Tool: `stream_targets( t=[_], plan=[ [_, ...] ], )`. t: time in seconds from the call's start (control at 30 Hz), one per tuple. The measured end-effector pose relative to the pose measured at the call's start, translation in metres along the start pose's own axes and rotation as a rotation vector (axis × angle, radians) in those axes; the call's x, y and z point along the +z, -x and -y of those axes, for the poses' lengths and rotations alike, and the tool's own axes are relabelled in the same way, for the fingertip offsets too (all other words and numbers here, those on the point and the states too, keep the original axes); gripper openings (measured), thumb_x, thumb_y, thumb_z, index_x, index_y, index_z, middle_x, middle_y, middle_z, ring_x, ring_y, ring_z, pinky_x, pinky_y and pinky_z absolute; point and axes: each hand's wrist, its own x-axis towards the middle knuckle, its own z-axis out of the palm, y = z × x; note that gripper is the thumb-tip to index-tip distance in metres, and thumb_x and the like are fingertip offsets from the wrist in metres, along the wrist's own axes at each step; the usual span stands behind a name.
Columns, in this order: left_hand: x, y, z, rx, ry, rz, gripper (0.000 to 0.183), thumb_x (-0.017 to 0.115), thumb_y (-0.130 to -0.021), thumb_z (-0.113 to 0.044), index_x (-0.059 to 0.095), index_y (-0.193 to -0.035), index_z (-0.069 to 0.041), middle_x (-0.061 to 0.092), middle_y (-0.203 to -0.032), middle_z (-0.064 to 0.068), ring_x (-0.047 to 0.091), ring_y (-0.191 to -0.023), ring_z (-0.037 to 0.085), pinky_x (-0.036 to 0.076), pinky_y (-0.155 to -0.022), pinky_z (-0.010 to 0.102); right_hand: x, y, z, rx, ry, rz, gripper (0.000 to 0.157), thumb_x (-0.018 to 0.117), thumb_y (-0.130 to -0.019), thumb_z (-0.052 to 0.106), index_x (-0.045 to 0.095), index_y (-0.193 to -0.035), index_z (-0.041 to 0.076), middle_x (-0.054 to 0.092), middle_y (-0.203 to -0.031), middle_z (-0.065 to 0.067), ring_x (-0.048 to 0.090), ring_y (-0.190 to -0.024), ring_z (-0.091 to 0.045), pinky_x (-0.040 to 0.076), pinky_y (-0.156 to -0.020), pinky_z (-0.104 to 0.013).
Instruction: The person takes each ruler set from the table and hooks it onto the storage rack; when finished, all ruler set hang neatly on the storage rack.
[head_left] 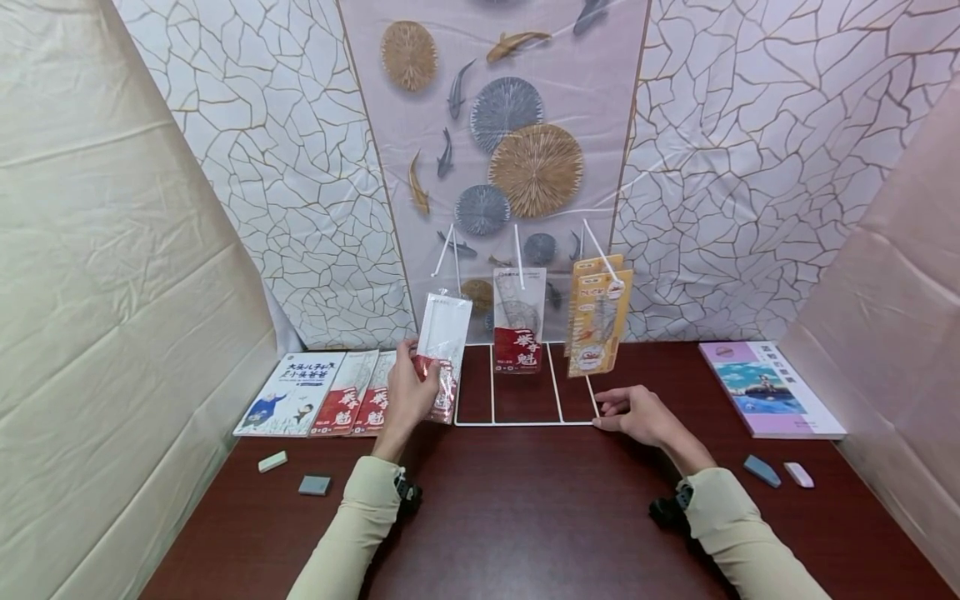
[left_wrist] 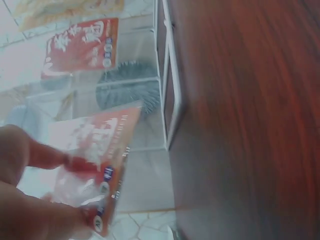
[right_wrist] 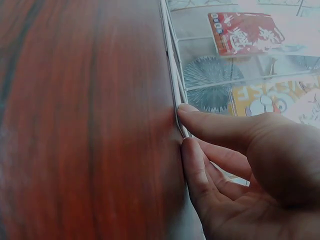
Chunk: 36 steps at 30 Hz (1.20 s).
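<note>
The left hand [head_left: 411, 390] pinches a clear packet [head_left: 444, 333] with a red lower part, thumb on its front, gripping it low along its left side. The packet stands nearly upright, leaning a little to the right at the top, in front of the left part of a white wire rack [head_left: 525, 423]; its top is just below the left hook [head_left: 442, 252], and whether the two touch cannot be told. The right hand [head_left: 637, 417] is well to the right of that packet, its thumb and forefinger pinching the wire at the near right corner of the rack's base. Between the hands, a middle packet [head_left: 519, 321] of the same red and white design hangs from the middle hook, and yellow packets [head_left: 600, 325] hang from the right hook, just beyond the right hand and to its left. On the table [head_left: 525, 517], left of the left hand, lie two flat red-and-white packets [head_left: 345, 398], with a white picture book [head_left: 288, 392] beside them at the far left. A pink-edged book [head_left: 771, 390] lies far right, well apart from the right hand. Nearer, small blocks lie on both sides: a pale green block [head_left: 272, 462] and a grey-blue block [head_left: 314, 485] on the left, a blue block [head_left: 762, 471] and a pinkish block [head_left: 799, 475] on the right.
</note>
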Motion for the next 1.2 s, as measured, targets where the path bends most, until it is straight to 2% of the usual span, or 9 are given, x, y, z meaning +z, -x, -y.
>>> stream_targets(
  t=[0.1, 0.17, 0.4, 0.53, 0.67, 0.77, 0.87, 1.0, 1.2],
  plan=[
    [0.001, 0.001, -0.009, 0.078, 0.102, -0.053, 0.051, 0.065, -0.094, -0.013, 0.046, -0.141, -0.01, 0.07, -0.121, 0.012, 0.066, -0.095, 0.025, 0.051, -0.083, 0.04, 0.0, 0.0, 0.0, 0.003, 0.002, 0.002, 0.046, 0.082, -0.084, 0.019, 0.069, -0.124, 0.001, 0.072, -0.099, -0.014, 0.067, -0.089, -0.019, 0.05, -0.071, -0.02],
    [0.002, 0.002, -0.016, 0.128, 0.187, -0.062, 0.047, 0.063, -0.096, -0.009, 0.046, -0.14, -0.008, 0.07, -0.12, 0.013, 0.067, -0.097, 0.023, 0.053, -0.084, 0.039, 0.0, 0.001, 0.0, 0.006, 0.002, 0.005, 0.046, 0.082, -0.084, 0.02, 0.069, -0.124, 0.001, 0.072, -0.099, -0.014, 0.066, -0.09, -0.019, 0.05, -0.071, -0.021],
    [0.01, 0.01, -0.034, 0.179, 0.418, 0.008, 0.035, 0.061, -0.098, -0.006, 0.05, -0.13, -0.008, 0.068, -0.122, 0.012, 0.068, -0.109, 0.025, 0.059, -0.092, 0.038, 0.0, 0.002, -0.001, 0.008, -0.005, 0.008, 0.046, 0.082, -0.085, 0.02, 0.069, -0.125, 0.001, 0.072, -0.1, -0.014, 0.067, -0.091, -0.02, 0.05, -0.072, -0.02],
    [0.016, 0.017, -0.047, 0.23, 0.507, 0.052, 0.034, 0.064, -0.096, -0.002, 0.051, -0.127, -0.001, 0.069, -0.12, 0.019, 0.068, -0.113, 0.033, 0.057, -0.097, 0.042, 0.0, 0.002, -0.001, 0.012, -0.005, 0.009, 0.046, 0.081, -0.085, 0.02, 0.069, -0.125, 0.001, 0.072, -0.1, -0.014, 0.067, -0.091, -0.02, 0.05, -0.072, -0.02],
    [0.018, 0.03, -0.069, 0.285, 0.538, 0.11, 0.033, 0.065, -0.094, 0.003, 0.052, -0.124, 0.004, 0.07, -0.114, 0.023, 0.069, -0.108, 0.039, 0.059, -0.092, 0.046, -0.001, 0.002, -0.001, 0.011, -0.008, 0.013, 0.047, 0.081, -0.085, 0.02, 0.068, -0.126, 0.001, 0.072, -0.1, -0.013, 0.067, -0.091, -0.02, 0.05, -0.073, -0.021],
    [0.016, 0.04, -0.089, 0.304, 0.523, 0.141, 0.031, 0.066, -0.093, 0.003, 0.053, -0.121, 0.005, 0.072, -0.109, 0.023, 0.071, -0.104, 0.038, 0.06, -0.088, 0.047, -0.001, 0.002, -0.001, 0.003, -0.009, 0.013, 0.047, 0.081, -0.085, 0.02, 0.068, -0.125, 0.001, 0.072, -0.1, -0.014, 0.067, -0.091, -0.02, 0.05, -0.073, -0.02],
    [0.016, 0.048, -0.101, 0.314, 0.511, 0.164, 0.03, 0.066, -0.093, 0.001, 0.054, -0.12, 0.004, 0.073, -0.106, 0.022, 0.072, -0.102, 0.035, 0.06, -0.088, 0.046, -0.001, 0.002, -0.001, -0.003, -0.007, 0.011, 0.046, 0.081, -0.085, 0.019, 0.068, -0.125, 0.001, 0.072, -0.099, -0.013, 0.067, -0.091, -0.02, 0.05, -0.072, -0.019],
    [0.024, 0.05, -0.101, 0.299, 0.491, 0.178, 0.031, 0.067, -0.093, 0.0, 0.054, -0.12, 0.003, 0.073, -0.104, 0.021, 0.072, -0.101, 0.034, 0.061, -0.086, 0.045, -0.001, 0.002, -0.001, -0.005, -0.006, 0.011, 0.046, 0.081, -0.085, 0.019, 0.068, -0.125, 0.001, 0.072, -0.099, -0.013, 0.067, -0.091, -0.02, 0.05, -0.072, -0.019],
    [0.037, 0.047, -0.086, 0.265, 0.49, 0.175, 0.033, 0.07, -0.094, -0.008, 0.055, -0.123, -0.003, 0.074, -0.106, 0.016, 0.073, -0.103, 0.03, 0.061, -0.084, 0.043, -0.001, 0.002, 0.0, 0.0, -0.015, 0.014, 0.046, 0.081, -0.085, 0.019, 0.068, -0.125, 0.001, 0.072, -0.1, -0.014, 0.067, -0.091, -0.02, 0.05, -0.073, -0.02]
  ],
)
